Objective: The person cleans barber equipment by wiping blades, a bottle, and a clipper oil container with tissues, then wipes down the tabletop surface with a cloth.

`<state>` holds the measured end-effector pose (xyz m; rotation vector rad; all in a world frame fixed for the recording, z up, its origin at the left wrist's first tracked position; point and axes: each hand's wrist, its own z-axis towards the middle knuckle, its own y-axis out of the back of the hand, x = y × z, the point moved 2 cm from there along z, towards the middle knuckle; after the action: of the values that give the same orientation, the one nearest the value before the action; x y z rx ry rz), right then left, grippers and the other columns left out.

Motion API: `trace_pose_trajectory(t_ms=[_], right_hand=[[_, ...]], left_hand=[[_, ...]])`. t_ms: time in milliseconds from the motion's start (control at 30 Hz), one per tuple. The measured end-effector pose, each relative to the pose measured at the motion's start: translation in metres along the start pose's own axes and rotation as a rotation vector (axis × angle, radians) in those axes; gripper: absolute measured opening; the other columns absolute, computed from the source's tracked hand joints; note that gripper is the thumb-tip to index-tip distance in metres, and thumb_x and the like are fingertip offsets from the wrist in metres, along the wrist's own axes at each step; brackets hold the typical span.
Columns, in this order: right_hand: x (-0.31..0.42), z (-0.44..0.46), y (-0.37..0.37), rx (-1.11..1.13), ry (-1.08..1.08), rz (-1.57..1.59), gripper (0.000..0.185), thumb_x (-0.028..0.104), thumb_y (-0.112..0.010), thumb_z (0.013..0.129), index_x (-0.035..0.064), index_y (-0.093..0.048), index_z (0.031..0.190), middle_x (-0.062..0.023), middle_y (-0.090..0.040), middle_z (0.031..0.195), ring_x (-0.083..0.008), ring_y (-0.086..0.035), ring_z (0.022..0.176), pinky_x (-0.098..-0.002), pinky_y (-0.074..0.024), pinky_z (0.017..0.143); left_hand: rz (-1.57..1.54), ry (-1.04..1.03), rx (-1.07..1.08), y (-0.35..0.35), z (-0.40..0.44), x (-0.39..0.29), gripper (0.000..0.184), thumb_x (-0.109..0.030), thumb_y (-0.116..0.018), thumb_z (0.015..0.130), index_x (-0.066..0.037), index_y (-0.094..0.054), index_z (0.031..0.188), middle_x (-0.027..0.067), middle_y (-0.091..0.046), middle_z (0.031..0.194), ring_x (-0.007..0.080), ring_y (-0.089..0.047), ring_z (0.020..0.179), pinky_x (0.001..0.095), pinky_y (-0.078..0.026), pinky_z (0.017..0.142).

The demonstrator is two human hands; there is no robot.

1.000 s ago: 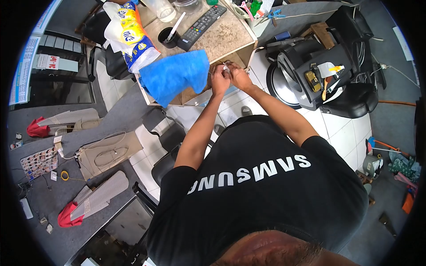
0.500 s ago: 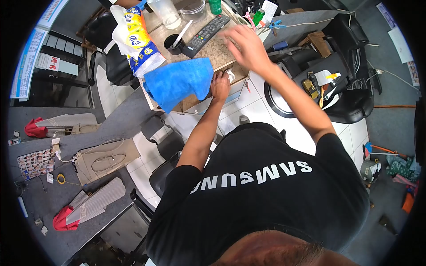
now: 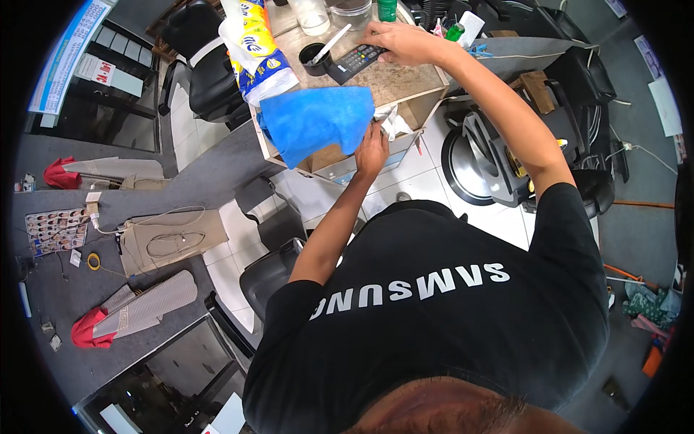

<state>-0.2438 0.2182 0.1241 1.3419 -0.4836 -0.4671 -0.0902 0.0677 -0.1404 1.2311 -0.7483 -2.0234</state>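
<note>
My right hand [image 3: 399,43] is closed around the far end of a black remote control [image 3: 353,64], which lies on the worn top of a small cabinet [image 3: 406,81]. My left hand [image 3: 372,150] rests at the front rim of the open drawer [image 3: 336,171], its fingers stretched out and partly hidden. Crumpled white tissue [image 3: 392,124] is in the drawer beside those fingers. A blue cloth [image 3: 316,121] drapes over the cabinet edge and drawer, just left of my left hand.
Left of the remote stand a black cup [image 3: 315,61] with a white-handled tool and a tissue pack [image 3: 262,54]. Clear containers [image 3: 311,18] are behind. A black chair [image 3: 210,83] stands left; a tray stand [image 3: 491,155] is on the right.
My right hand has left the drawer area, moved up across the cabinet top, and closed on the remote. My left hand has drawn back slightly to the drawer's rim, away from the tissue.
</note>
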Motion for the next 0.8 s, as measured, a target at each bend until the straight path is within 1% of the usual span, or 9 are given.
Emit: trace_pose_trajectory(t_ms=[167, 267, 367, 467, 567, 667, 700, 767, 800], right_hand=[[-0.005, -0.002, -0.003, -0.048, 0.040, 0.024, 0.055, 0.011, -0.076, 0.089, 0.0047, -0.055, 0.139, -0.0116, -0.057, 0.132, -0.0378, -0.061, 0.121, -0.0486, -0.0496, 0.103], [0.011, -0.007, 0.012, 0.089, -0.059, 0.121, 0.055, 0.011, -0.075, 0.089, 0.0035, -0.049, 0.138, -0.0130, -0.056, 0.133, -0.0382, -0.061, 0.121, -0.0498, -0.0512, 0.099], [0.019, -0.014, 0.016, 0.116, -0.124, 0.062, 0.054, 0.009, -0.074, 0.090, 0.0035, -0.046, 0.136, -0.0137, -0.054, 0.136, -0.0390, -0.062, 0.119, -0.0506, -0.0518, 0.096], [0.029, -0.023, 0.030, 0.081, -0.142, 0.057, 0.057, 0.007, -0.073, 0.091, 0.0039, -0.043, 0.139, -0.0138, -0.052, 0.137, -0.0397, -0.062, 0.117, -0.0514, -0.0518, 0.095], [0.048, -0.041, 0.052, -0.015, -0.138, 0.036, 0.055, 0.005, -0.072, 0.090, 0.0043, -0.044, 0.138, -0.0139, -0.053, 0.135, -0.0396, -0.062, 0.117, -0.0515, -0.0519, 0.094], [0.085, -0.070, 0.087, -0.121, -0.132, 0.081, 0.054, 0.003, -0.072, 0.088, 0.0046, -0.048, 0.136, -0.0140, -0.055, 0.133, -0.0387, -0.061, 0.118, -0.0499, -0.0522, 0.095], [0.099, -0.079, 0.094, -0.096, -0.134, 0.143, 0.053, 0.003, -0.072, 0.088, 0.0048, -0.049, 0.135, -0.0139, -0.055, 0.132, -0.0384, -0.061, 0.119, -0.0494, -0.0522, 0.095], [0.127, -0.094, 0.101, -0.044, -0.140, 0.271, 0.053, 0.002, -0.072, 0.086, 0.0052, -0.051, 0.134, -0.0137, -0.056, 0.130, -0.0377, -0.061, 0.119, -0.0484, -0.0522, 0.095], [0.139, -0.100, 0.095, -0.053, -0.064, 0.334, 0.054, 0.003, -0.074, 0.084, 0.0057, -0.053, 0.133, -0.0141, -0.056, 0.128, -0.0381, -0.061, 0.118, -0.0485, -0.0517, 0.096]], left_hand=[[-0.020, 0.001, 0.007, 0.021, -0.021, -0.007, 0.044, -0.017, -0.068, 0.091, -0.010, -0.060, 0.134, 0.0157, -0.058, 0.118, 0.0386, -0.055, 0.117, 0.0522, -0.042, 0.100], [-0.061, -0.013, 0.070, 0.034, -0.035, -0.012, 0.047, -0.017, -0.068, 0.092, -0.009, -0.058, 0.137, 0.0171, -0.056, 0.120, 0.0389, -0.054, 0.117, 0.0515, -0.042, 0.100], [-0.110, 0.026, 0.142, 0.048, -0.044, -0.025, 0.050, -0.018, -0.067, 0.093, -0.006, -0.055, 0.140, 0.0195, -0.053, 0.124, 0.0412, -0.051, 0.121, 0.0515, -0.041, 0.102], [-0.204, 0.051, 0.140, 0.060, -0.046, -0.035, 0.051, -0.019, -0.067, 0.094, -0.006, -0.055, 0.141, 0.0192, -0.053, 0.124, 0.0401, -0.051, 0.122, 0.0498, -0.040, 0.103], [-0.262, 0.020, 0.101, 0.077, -0.046, -0.048, 0.047, -0.023, -0.066, 0.097, -0.005, -0.055, 0.139, 0.0164, -0.058, 0.117, 0.0342, -0.060, 0.111, 0.0450, -0.046, 0.096], [-0.701, 0.200, 0.274, 0.100, -0.044, -0.065, 0.044, -0.027, -0.065, 0.102, -0.002, -0.056, 0.137, 0.0134, -0.063, 0.107, 0.0257, -0.066, 0.094, 0.0382, -0.051, 0.084], [-0.815, 0.188, 0.272, 0.098, -0.046, -0.064, 0.043, -0.031, -0.060, 0.106, 0.000, -0.057, 0.134, 0.0116, -0.067, 0.102, 0.0211, -0.068, 0.085, 0.0340, -0.053, 0.077], [-1.229, 0.312, 0.386, 0.120, -0.044, -0.075, 0.048, -0.037, -0.055, 0.108, 0.002, -0.056, 0.136, 0.0130, -0.068, 0.105, 0.0225, -0.069, 0.089, 0.0347, -0.055, 0.080], [-1.436, 0.375, 0.445, 0.133, -0.041, -0.078, 0.050, -0.039, -0.053, 0.109, 0.003, -0.055, 0.137, 0.0136, -0.068, 0.106, 0.0232, -0.069, 0.091, 0.0351, -0.055, 0.081]])
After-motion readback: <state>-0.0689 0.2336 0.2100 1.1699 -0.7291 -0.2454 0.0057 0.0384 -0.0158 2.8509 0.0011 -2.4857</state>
